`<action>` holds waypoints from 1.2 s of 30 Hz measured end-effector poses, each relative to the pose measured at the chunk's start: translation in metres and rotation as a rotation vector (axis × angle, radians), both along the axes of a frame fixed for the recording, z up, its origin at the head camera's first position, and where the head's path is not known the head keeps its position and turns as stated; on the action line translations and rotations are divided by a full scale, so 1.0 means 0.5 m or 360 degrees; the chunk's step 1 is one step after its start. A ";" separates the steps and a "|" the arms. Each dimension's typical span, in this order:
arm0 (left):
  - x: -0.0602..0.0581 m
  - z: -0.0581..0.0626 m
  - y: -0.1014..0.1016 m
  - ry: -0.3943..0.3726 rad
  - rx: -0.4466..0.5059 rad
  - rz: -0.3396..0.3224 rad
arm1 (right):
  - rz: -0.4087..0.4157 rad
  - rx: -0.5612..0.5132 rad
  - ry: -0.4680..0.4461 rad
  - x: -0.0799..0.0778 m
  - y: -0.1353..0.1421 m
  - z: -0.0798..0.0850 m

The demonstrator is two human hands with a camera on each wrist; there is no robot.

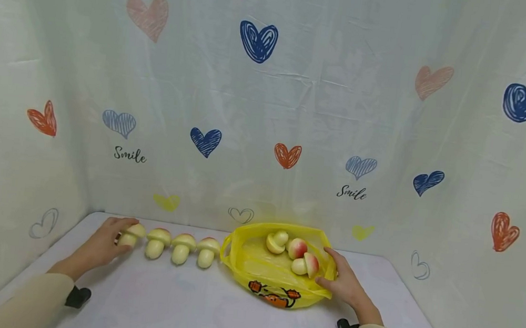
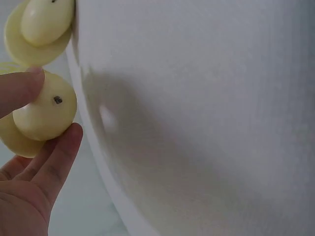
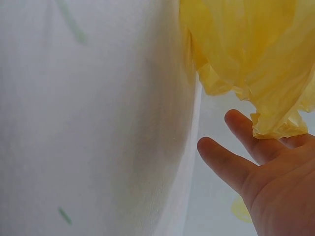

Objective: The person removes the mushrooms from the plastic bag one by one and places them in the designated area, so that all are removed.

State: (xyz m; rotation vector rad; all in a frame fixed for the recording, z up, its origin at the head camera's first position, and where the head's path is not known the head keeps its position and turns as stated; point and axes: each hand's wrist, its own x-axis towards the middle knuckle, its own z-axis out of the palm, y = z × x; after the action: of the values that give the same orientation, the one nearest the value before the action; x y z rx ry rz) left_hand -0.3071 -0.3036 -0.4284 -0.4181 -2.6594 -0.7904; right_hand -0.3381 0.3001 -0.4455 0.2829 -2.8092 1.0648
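Thumb and fingers of my left hand (image 1: 105, 243) grip a toy mushroom (image 1: 132, 233) with a pale cap and stem, at the left end of a row. In the left wrist view, a small dark mark shows on the held mushroom's (image 2: 48, 110) rounded stem end. Beside it in the row stand several more mushrooms (image 1: 180, 254) with red-tinged caps. My right hand (image 1: 346, 283) holds the right rim of a yellow plastic bag (image 1: 253, 263), its thumb over the inner side. In the right wrist view, bunched bag film (image 3: 278, 105) meets the spread fingers (image 3: 226, 162).
Inside the bag lie a mushroom (image 1: 276, 242) stem up and two others with red-blushed caps, close together. A white cloth covers the table (image 1: 172, 313). Behind it hangs a pale curtain (image 1: 315, 111) printed with hearts, and more curtain encloses both sides.
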 end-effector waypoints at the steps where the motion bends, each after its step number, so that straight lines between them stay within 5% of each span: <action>1: -0.002 -0.002 -0.002 -0.0008 -0.0002 0.0001 | -0.0001 -0.0001 -0.0001 0.000 0.000 0.000; 13: -0.015 -0.020 -0.008 -0.0060 0.0002 0.0030 | 0.0020 0.0011 0.0015 0.004 0.000 0.004; 36: -0.029 -0.016 0.002 -0.0139 -0.0029 0.0063 | 0.0004 0.0028 0.0001 0.006 -0.001 0.007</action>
State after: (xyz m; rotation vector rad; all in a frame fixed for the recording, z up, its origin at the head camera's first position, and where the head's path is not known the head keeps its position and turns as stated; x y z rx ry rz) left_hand -0.3217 -0.3026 -0.4367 -0.3415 -2.7483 -0.7903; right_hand -0.3352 0.2996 -0.4419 0.2887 -2.8201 1.0405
